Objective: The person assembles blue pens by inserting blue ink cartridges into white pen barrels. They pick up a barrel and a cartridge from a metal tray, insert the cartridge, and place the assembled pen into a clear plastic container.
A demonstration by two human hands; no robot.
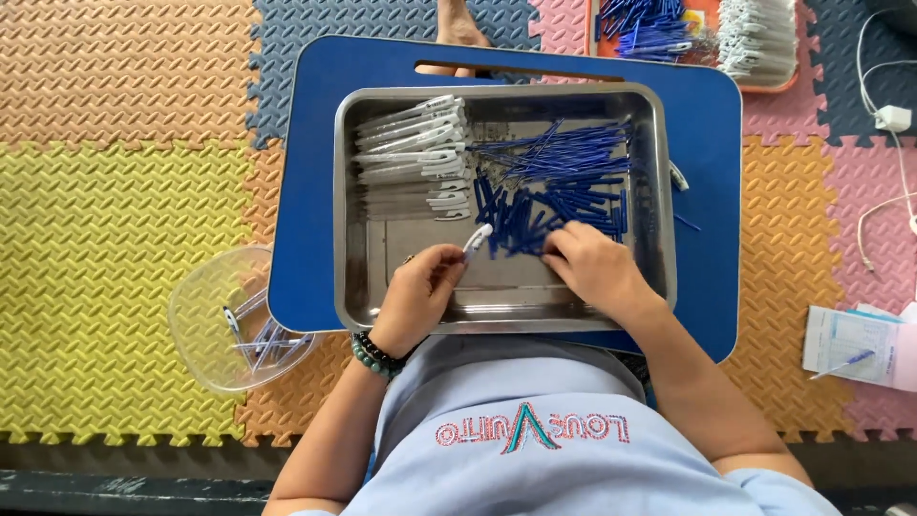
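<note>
Hands over steel tray (358,205).
Left hand (417,296) pinches white pen barrel (477,237); right hand (594,268), fingers curled, rests on blue caps (535,215) just right of barrel, grip unclear.

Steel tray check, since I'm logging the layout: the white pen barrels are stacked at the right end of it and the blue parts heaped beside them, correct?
Not quite. In the head view the white pen barrels are stacked at the left end of the steel tray; the blue parts are heaped beside them, toward the right.
</note>
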